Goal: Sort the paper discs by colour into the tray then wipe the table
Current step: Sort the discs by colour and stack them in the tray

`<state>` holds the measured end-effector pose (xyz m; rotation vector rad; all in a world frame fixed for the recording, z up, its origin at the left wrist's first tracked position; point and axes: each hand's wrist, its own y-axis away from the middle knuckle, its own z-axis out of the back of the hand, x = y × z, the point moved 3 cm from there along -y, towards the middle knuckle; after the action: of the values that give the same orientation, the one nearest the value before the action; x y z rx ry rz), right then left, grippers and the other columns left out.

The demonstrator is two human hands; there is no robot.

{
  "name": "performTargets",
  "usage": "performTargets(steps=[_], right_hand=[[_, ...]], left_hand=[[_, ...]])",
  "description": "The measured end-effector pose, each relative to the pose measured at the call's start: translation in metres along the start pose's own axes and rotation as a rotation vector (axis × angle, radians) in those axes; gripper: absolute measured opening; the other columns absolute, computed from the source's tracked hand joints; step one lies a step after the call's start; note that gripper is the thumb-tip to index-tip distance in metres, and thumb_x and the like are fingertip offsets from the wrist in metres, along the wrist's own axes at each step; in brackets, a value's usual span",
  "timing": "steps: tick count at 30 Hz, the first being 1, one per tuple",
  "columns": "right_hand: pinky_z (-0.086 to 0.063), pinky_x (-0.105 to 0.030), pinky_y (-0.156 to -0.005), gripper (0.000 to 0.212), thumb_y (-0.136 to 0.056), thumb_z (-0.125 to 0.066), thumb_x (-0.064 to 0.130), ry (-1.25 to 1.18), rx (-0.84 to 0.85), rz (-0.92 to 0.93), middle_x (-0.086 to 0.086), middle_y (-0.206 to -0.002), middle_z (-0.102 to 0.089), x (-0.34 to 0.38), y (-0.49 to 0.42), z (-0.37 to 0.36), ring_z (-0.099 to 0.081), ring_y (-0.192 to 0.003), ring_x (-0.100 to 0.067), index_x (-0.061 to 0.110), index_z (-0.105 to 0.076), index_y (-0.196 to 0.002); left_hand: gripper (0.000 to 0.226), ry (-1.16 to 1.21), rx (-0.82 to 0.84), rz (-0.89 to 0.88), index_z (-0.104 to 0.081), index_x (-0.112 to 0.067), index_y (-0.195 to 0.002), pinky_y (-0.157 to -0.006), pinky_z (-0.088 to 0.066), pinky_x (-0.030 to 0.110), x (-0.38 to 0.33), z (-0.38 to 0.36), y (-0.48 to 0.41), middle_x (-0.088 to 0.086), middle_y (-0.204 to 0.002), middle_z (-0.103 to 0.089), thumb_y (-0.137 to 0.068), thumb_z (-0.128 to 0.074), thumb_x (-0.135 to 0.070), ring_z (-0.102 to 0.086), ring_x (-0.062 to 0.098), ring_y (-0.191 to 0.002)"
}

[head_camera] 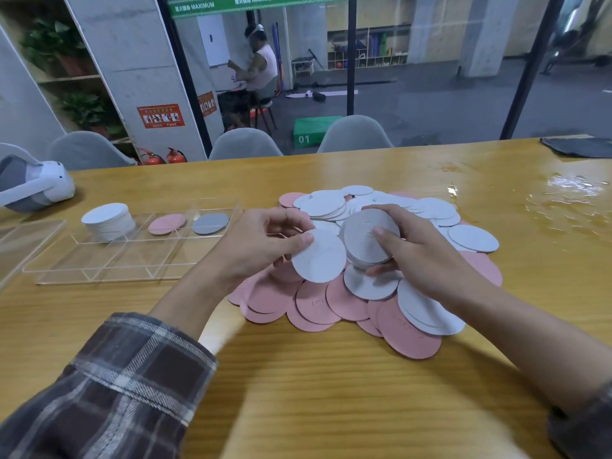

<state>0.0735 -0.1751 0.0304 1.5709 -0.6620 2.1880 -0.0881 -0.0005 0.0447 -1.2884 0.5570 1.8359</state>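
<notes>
Left hand [265, 241] pinches one round white disc [319, 261]; right hand [417, 253] grasps a white stack [359, 245]. Clear acrylic tray [99, 260] at nine o'clock; twelve-o'clock green banner [225, 3] reads MAXIMUM.

On my wooden counter [331, 376] I see a clear tray [99, 279] at left, a heap of pink and white discs [409, 337] in the centre, a headset [39, 187], and a dark cloth [579, 147] far right.

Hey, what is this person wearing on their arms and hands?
The left hand and right hand are bare: no gloves, rings or watch show. The left sleeve is dark plaid with pale stripes, cuff up the forearm. The right sleeve, barely in frame, looks dark too.
</notes>
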Motion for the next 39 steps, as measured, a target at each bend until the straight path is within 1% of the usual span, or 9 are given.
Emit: performTargets(steps=[7, 15, 19, 23, 26, 28, 30, 35, 39], right_hand=[[-0.063, -0.037, -0.076, 0.029, -0.110, -0.042, 0.017, -0.116, 0.060, -0.033, 0.000, -0.123, -0.068, 0.002, 0.002, -0.006, -0.071, -0.102, -0.019, 0.023, -0.065, -0.127], [-0.064, -0.039, -0.076, 0.027, -0.103, -0.061, 0.018, -0.024, 0.115, 0.055, -0.002, -0.120, -0.069, 0.004, 0.003, -0.009, -0.075, -0.095, -0.018, 0.021, -0.062, -0.129], [-0.064, -0.047, -0.078, 0.024, -0.104, -0.058, 0.016, 0.028, 0.079, 0.065, 0.000, -0.118, -0.071, 0.002, 0.001, -0.007, -0.077, -0.087, -0.023, 0.023, -0.062, -0.127], [-0.062, -0.054, -0.075, 0.023, -0.105, -0.055, 0.018, 0.110, 0.006, 0.074, 0.000, -0.116, -0.068, 0.000, -0.002, 0.000, -0.077, -0.077, -0.026, 0.024, -0.060, -0.127], [-0.062, -0.054, -0.076, 0.023, -0.105, -0.054, 0.017, 0.128, -0.019, 0.066, 0.000, -0.114, -0.068, 0.000, -0.002, 0.002, -0.076, -0.073, -0.026, 0.026, -0.060, -0.125], [-0.061, -0.053, -0.078, 0.022, -0.105, -0.054, 0.018, 0.143, -0.024, 0.059, 0.000, -0.113, -0.068, -0.001, -0.003, 0.002, -0.076, -0.069, -0.027, 0.027, -0.060, -0.124], [-0.061, -0.049, -0.080, 0.021, -0.105, -0.053, 0.018, 0.151, -0.022, 0.042, -0.001, -0.111, -0.069, 0.000, -0.003, 0.001, -0.075, -0.065, -0.027, 0.027, -0.059, -0.123], [-0.059, -0.041, -0.079, 0.021, -0.105, -0.052, 0.019, 0.169, -0.027, 0.028, 0.000, -0.109, -0.070, 0.000, -0.002, 0.001, -0.075, -0.064, -0.024, 0.028, -0.058, -0.123], [-0.059, -0.045, -0.084, 0.022, -0.105, -0.052, 0.020, 0.187, -0.039, 0.037, 0.001, -0.110, -0.069, -0.001, -0.003, 0.003, -0.075, -0.063, -0.023, 0.030, -0.058, -0.123]], left_hand=[[0.011, 0.128, -0.010, 0.002, -0.069, -0.003, -0.103, -0.062, -0.057, 0.025, -0.005, -0.019, 0.005, 0.011, -0.076, -0.064, -0.093, -0.074, -0.005, -0.062, 0.024, -0.067], [0.024, 0.216, -0.059, 0.026, -0.063, 0.006, -0.104, -0.053, -0.056, 0.020, -0.009, -0.037, 0.010, 0.019, -0.079, -0.068, -0.091, -0.078, -0.007, -0.077, 0.025, -0.066], [0.026, 0.063, -0.080, -0.045, -0.068, -0.001, -0.096, -0.056, -0.054, 0.031, -0.006, -0.034, 0.007, 0.010, -0.077, -0.073, -0.088, -0.083, -0.021, -0.075, 0.021, -0.068], [0.019, -0.383, -0.284, -0.228, -0.071, -0.019, -0.081, -0.070, -0.047, 0.015, 0.004, -0.020, 0.000, -0.008, -0.082, -0.071, -0.090, -0.079, -0.034, -0.064, 0.008, -0.077], [0.019, -0.516, -0.305, -0.191, -0.070, -0.025, -0.084, -0.076, -0.049, 0.019, 0.016, -0.020, -0.004, -0.013, -0.089, -0.066, -0.085, -0.081, -0.041, -0.062, 0.005, -0.083], [0.025, -0.561, -0.294, -0.164, -0.070, -0.026, -0.088, -0.080, -0.053, 0.030, 0.020, -0.022, -0.005, -0.015, -0.090, -0.064, -0.082, -0.081, -0.048, -0.062, 0.007, -0.085], [0.031, -0.581, -0.301, -0.174, -0.070, -0.026, -0.093, -0.079, -0.053, 0.033, 0.018, -0.023, -0.004, -0.014, -0.089, -0.065, -0.080, -0.082, -0.051, -0.061, 0.009, -0.085], [0.037, -0.457, -0.254, -0.158, -0.072, -0.026, -0.104, -0.078, -0.051, 0.020, 0.014, -0.022, -0.002, -0.009, -0.094, -0.070, -0.074, -0.091, -0.036, -0.061, 0.004, -0.085], [0.048, -0.382, -0.225, -0.119, -0.072, -0.027, -0.114, -0.076, -0.052, 0.012, 0.012, -0.015, -0.003, -0.004, -0.099, -0.069, -0.071, -0.093, -0.022, -0.062, 0.007, -0.085]])
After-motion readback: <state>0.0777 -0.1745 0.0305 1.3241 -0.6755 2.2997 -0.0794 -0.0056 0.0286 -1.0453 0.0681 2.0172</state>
